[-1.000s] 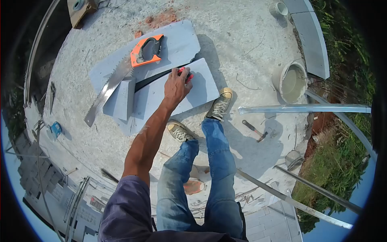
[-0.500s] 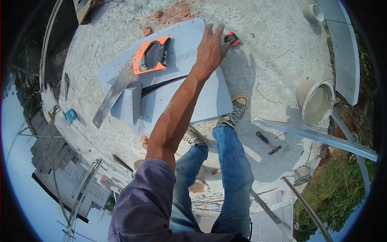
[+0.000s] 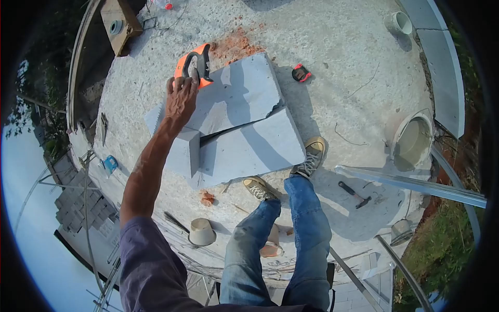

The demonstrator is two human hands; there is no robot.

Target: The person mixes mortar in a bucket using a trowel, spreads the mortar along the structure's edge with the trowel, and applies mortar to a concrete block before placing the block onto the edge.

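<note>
My left hand (image 3: 182, 99) has its fingers closed on the lower part of the handsaw's orange and black handle (image 3: 193, 66). Most of the saw blade is hidden behind the hand and forearm. Under and beside the hand lies a grey block (image 3: 244, 86) with a broken corner. A second grey slab (image 3: 254, 145) rests alongside it, a dark narrow gap between them, and a smaller grey wedge-like block (image 3: 183, 151) sits at their left end. To the right, a red and black tape measure (image 3: 301, 73) lies on the concrete. My right hand is out of view.
A hammer (image 3: 354, 195) and a bucket of grey liquid (image 3: 413, 141) are at the right, near a metal bar (image 3: 410, 183). My shoes (image 3: 312, 156) touch or nearly touch the slab. An upturned bucket (image 3: 201, 232) stands below, and a wooden box (image 3: 120, 26) upper left.
My left hand has moved left from beside the tape measure to the saw handle and closed on it. The saw has shifted up relative to the blocks. The tape measure stays on the concrete.
</note>
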